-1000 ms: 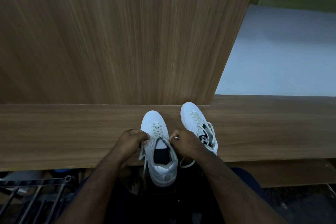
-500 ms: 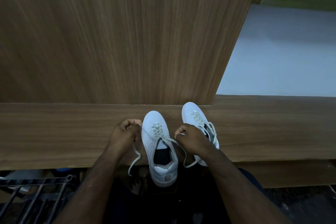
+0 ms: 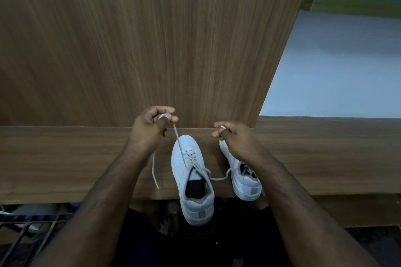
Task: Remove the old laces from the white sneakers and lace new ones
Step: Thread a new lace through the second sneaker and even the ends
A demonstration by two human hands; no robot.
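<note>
White sneakers: two low-top shoes stand on the wooden desk [image 3: 65,158] in the lower middle of the frame, toes pointing toward the top of the frame.
Left sneaker [image 3: 191,180]: sits in the centre with its heel overhanging the near desk edge; its lace [image 3: 176,138] is still threaded through the lower eyelets and loosened at the top.
Right sneaker [image 3: 245,182]: stands just beside the first, to the right of it in the frame, partly covered by the right wrist.
Left hand [image 3: 152,125]: fingers curled, pinching one end of the lace above the toe of the centre shoe; the lace runs taut from the fingers down to the eyelets, and a loose tail hangs beside the left forearm.
Right hand [image 3: 236,138]: fingers curled, pinching a pale lace end at its fingertips; a slack strand runs from the centre shoe's top eyelets toward the right shoe.
Wood panel [image 3: 152,39]: an upright grained board rises behind the desk, filling the upper left and centre.
Wall [image 3: 336,71]: pale blue, upper right.
Metal rack [image 3: 26,227]: dark bars, lower left corner, below the desk.
</note>
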